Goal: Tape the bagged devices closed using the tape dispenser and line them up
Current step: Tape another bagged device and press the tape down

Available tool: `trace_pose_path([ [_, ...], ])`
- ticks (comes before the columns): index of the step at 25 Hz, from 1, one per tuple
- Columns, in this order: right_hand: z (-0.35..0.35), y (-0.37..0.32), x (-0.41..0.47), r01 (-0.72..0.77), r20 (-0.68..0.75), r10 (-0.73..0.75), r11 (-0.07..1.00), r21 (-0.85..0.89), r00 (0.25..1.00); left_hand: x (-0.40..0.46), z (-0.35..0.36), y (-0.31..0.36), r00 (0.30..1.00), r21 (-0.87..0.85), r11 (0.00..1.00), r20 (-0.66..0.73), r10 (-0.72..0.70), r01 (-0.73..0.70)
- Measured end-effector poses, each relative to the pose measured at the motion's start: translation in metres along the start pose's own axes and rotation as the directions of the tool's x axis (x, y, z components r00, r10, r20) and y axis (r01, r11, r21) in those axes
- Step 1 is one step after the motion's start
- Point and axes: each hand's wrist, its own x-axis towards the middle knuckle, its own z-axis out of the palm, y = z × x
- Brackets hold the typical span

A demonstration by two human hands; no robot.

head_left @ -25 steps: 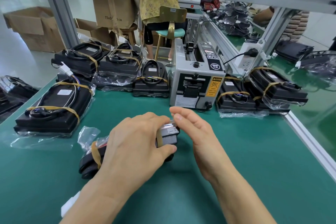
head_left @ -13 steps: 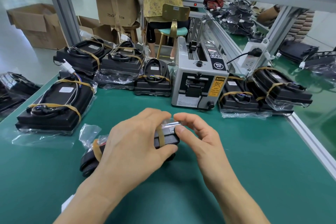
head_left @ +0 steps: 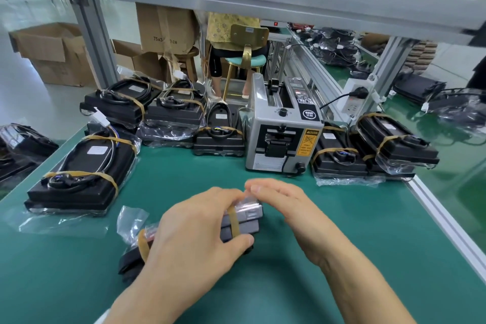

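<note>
gripping the bagged device from above, the left hand has its fingers curled over the far edge and the thumb pressed on the near side. that device lies on the green mat near the front, with tan tape bands round it and loose clear bag plastic sticking out at its left end. the right hand hovers just beside it on the right, fingers fairly straight and together, fingertips touching the plastic at the device's far top corner; whether they pinch it i cannot tell, as they are blurred.

further back on the left lies a large taped device in its bag, flat on the mat. behind the hands stands the grey tape dispenser, upright, with a yellow warning label on its front. a row of bagged devices sits to its left, touching one another, and two more lie just right of it, the outer one tilted on the other. beyond the bench are cardboard boxes and a person on a stool.
</note>
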Motion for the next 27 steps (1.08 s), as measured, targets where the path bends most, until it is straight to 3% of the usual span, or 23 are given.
trace_pose_path([
  [2, -0.001, -0.006, 0.005, -0.036, 0.084, 0.040, 0.998, -0.047, 0.996, 0.001, 0.000, 0.001, 1.000, 0.001, 1.000, -0.003, 0.012, -0.012],
  [8, -0.002, -0.002, 0.014, -0.149, 0.110, 0.141, 0.987, 0.062, 0.984, 0.005, -0.001, 0.002, 0.995, 0.064, 0.994, -0.038, 0.096, -0.094],
  [10, -0.004, 0.006, 0.019, -0.169, 0.022, 0.167, 0.982, 0.087, 0.986, 0.004, 0.000, 0.002, 0.993, 0.059, 0.993, -0.060, 0.102, -0.098],
  [13, -0.011, 0.011, 0.027, -0.117, -0.259, 0.137, 0.989, 0.092, 0.956, 0.004, 0.003, 0.003, 0.990, 0.092, 0.991, -0.086, 0.110, -0.102],
  [18, -0.029, -0.003, 0.048, -0.007, -0.602, 0.086, 0.991, 0.134, 0.794, 0.004, 0.006, 0.005, 0.986, 0.200, 0.974, -0.107, 0.127, -0.104],
  [21, -0.034, -0.011, 0.070, 0.027, -0.683, 0.102, 0.984, 0.176, 0.723, 0.004, 0.007, 0.003, 0.981, 0.190, 0.976, -0.144, 0.134, -0.105],
  [27, -0.031, -0.020, 0.095, -0.044, -0.714, 0.273, 0.946, 0.322, 0.645, 0.005, 0.007, 0.001, 0.978, 0.176, 0.979, -0.163, 0.131, -0.102],
])
